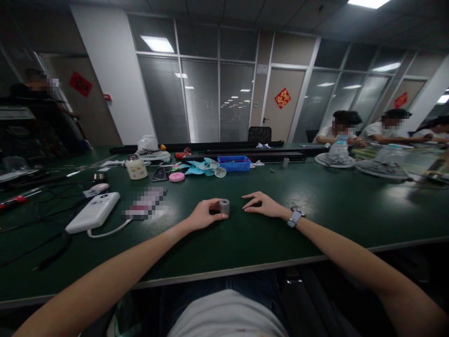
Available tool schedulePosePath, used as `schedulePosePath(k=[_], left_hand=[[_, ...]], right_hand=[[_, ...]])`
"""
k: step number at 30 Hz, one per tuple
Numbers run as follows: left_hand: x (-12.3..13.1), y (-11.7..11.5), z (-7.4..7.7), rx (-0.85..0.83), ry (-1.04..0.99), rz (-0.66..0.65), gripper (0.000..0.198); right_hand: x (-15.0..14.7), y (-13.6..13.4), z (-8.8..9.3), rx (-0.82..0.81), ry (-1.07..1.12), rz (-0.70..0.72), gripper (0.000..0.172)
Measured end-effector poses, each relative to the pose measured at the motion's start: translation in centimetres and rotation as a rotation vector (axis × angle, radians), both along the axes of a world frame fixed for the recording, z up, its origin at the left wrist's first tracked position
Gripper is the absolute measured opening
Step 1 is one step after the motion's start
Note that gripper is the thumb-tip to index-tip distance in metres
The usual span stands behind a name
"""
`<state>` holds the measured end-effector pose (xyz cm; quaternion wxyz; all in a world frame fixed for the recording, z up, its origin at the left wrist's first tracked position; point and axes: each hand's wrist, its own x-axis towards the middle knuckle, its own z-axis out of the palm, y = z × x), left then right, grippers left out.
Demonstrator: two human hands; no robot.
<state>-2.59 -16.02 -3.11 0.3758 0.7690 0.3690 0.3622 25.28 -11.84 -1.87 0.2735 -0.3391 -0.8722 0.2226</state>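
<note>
A small grey metal cylinder [225, 208] with dark openings in its top stands upright on the green table. My left hand [205, 214] grips it from the left, thumb in front and fingers behind. To the right of the cylinder, across a short gap, my right hand [262, 205] hovers low over the tabletop. Its fingers and thumb are apart, with nothing between them. A watch with a light strap [295, 217] is on the right wrist.
At left lie a white power bank [94, 213], its cable and a phone [147, 203]. Farther back are a patterned bottle [136, 167], a pink round object [176, 177], blue fan blades [201, 167] and a blue basket [234, 163]. Several people sit at far right.
</note>
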Motion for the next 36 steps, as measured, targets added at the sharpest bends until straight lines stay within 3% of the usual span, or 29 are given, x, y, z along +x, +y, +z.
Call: schedulePosePath(k=[5,10,36], left_hand=[[-0.1,0.1,-0.3,0.004,-0.001,0.008,0.055],[0.0,0.0,-0.3,0.01,-0.011,0.0,0.05],[0.0,0.0,-0.3,0.022,-0.014,-0.005,0.046]], right_hand=[[-5.0,-0.9,1.8,-0.056,0.26,-0.002,0.029],[-8.1,-1.6,2.6,-0.1,0.258,0.086,0.025],[-7.6,-2.7,3.0,-0.079,0.196,0.059,0.026]])
